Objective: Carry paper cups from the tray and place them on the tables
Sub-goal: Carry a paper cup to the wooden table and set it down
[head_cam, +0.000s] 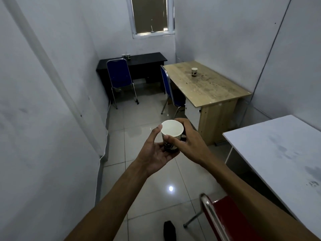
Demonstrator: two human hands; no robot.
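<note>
Both hands on one cup [172,135], held upright over the floor in mid-room — no table under it. Left hand [157,153] cradles it from below and the side, fingers curled under the base, thumb up by the rim. Right hand [188,141] wraps the far side, thumb pinching the printed wall. So each grip is grasping the same cup; it looks empty inside.

Progress, judged from what's visible:
- Wood table [217,91] — one cup [194,72] standing toward its far end, roughly mid-width. Done, I'd say.
- Black table [147,60] at the far wall — two cups [126,56] at its back left corner, touching or nearly so; too small to tell more. Done.
- White table [278,145] on the right, near side — no cup on the part in view. Likely the target for the one in hand.

The tray isn't in view, so can't say how many cups remain to carry. At least this one is left to place — the white table is closest, just right of the hands, with a red chair [224,218] at its near edge.
</note>
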